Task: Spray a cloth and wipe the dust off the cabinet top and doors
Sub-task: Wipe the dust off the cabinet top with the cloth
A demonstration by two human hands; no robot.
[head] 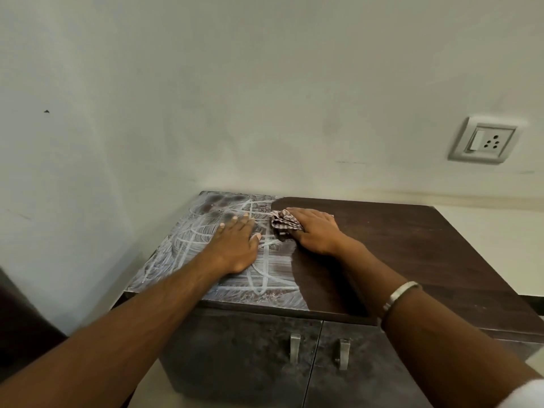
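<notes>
— Where's the cloth?
— The checked cloth (283, 221) lies bunched at frame centre on the cabinet top (412, 240), under the right hand (316, 231), fingers together.
— The left hand (235, 245)?
— Flat, fingers together, on the dusty left half.

The cabinet top (412, 240) lies bare to the right of the cloth (284, 221). The wall (265, 98) closes off its back and left edges. Left of the cloth, a flat hand (235, 245) rests on it.
</notes>
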